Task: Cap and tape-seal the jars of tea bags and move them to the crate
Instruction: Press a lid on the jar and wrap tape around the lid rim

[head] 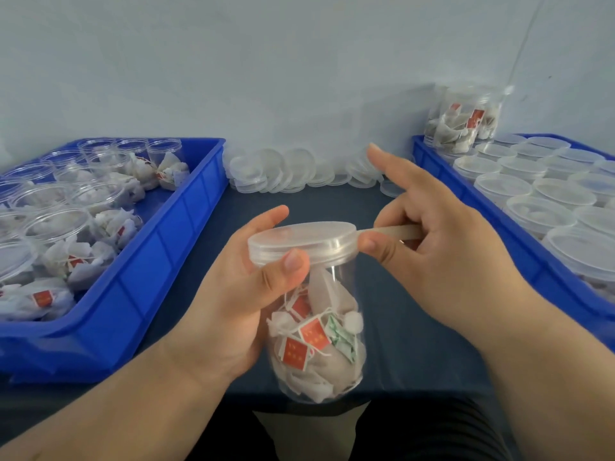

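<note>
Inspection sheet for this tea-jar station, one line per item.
Surface: dark table.
Job's things: jar of tea bags in hand, lid on; tape strip runs from lid to right hand; left crate holds open jars; right crate holds capped jars; loose lids along the back.
Clutter: nothing seen.
Grippers: left hand grips the jar; right hand pinches the tape strip.
Cables: thin line down the wall, cannot tell what.
Surroundings: pale wall behind.

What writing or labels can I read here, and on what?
Nothing is readable.
On the red tags in the jar: yellow marks, too blurred.
On the green tag: pattern, unreadable.
The lid, tape strip, blue crates: no text visible.
</note>
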`<state>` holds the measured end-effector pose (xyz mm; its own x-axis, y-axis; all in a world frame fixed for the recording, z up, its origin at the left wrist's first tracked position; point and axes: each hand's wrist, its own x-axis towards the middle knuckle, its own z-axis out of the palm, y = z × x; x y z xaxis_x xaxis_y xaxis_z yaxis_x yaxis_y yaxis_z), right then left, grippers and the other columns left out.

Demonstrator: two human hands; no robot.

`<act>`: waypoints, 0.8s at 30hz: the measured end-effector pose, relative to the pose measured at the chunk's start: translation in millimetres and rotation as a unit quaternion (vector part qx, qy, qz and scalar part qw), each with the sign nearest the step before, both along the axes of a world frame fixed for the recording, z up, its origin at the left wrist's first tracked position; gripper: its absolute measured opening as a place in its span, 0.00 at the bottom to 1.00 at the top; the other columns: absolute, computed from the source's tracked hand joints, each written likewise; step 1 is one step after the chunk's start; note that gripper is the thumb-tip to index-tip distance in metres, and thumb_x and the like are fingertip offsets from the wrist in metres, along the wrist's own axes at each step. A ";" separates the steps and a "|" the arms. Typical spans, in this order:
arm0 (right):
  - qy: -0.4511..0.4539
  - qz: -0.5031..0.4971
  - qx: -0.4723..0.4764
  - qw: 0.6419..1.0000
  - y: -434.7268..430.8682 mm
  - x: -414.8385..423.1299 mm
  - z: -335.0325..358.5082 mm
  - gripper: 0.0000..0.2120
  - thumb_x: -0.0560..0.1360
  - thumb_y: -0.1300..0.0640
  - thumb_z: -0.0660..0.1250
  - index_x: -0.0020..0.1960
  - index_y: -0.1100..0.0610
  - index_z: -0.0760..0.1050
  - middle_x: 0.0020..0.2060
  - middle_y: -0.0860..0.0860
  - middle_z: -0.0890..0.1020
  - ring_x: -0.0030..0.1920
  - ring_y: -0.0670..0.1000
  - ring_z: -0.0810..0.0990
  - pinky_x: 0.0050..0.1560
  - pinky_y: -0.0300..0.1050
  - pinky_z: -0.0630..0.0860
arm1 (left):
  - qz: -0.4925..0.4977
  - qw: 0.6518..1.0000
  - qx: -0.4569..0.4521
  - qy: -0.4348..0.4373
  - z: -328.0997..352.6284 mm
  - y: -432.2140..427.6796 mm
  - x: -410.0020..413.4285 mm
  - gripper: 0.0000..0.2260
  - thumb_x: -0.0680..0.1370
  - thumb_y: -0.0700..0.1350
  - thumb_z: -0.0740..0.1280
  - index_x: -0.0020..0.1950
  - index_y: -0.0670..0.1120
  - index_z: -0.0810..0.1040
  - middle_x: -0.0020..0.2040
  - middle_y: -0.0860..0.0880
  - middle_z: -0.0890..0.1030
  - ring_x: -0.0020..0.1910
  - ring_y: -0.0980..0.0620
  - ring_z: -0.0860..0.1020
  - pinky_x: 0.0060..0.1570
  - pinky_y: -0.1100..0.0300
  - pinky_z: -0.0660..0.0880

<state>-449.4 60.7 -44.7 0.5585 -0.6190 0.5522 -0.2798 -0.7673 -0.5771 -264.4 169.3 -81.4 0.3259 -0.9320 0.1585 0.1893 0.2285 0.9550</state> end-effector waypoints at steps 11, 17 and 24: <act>0.033 -0.067 -0.043 0.996 4.4 1.6 -7.5 0.33 0.70 0.30 0.59 0.73 0.41 0.66 0.35 0.42 0.75 0.43 0.41 0.75 0.38 0.31 0.71 | -0.023 0.998 0.013 -0.059 2.4 -4.6 12.0 0.48 0.53 0.66 0.84 0.70 0.54 0.73 0.63 0.56 0.83 0.65 0.53 0.80 0.65 0.47 0.75; 0.082 -0.084 -0.075 0.990 14.7 9.2 -12.9 0.28 0.72 0.33 0.58 0.71 0.38 0.67 0.32 0.39 0.73 0.36 0.41 0.74 0.34 0.34 0.68 | 0.064 0.985 0.046 -0.156 -10.1 -7.1 0.8 0.56 0.46 0.75 0.79 0.73 0.74 0.62 0.61 0.72 0.76 0.65 0.66 0.76 0.61 0.59 0.78; 0.087 0.063 0.062 0.992 -1.5 -9.1 -1.6 0.22 0.75 0.44 0.62 0.67 0.29 0.67 0.41 0.38 0.83 0.34 0.44 0.77 0.31 0.29 0.71 | 0.072 0.991 0.060 -0.098 -9.8 -5.3 9.3 0.40 0.48 0.72 0.81 0.59 0.76 0.75 0.66 0.53 0.78 0.59 0.49 0.83 0.61 0.46 0.78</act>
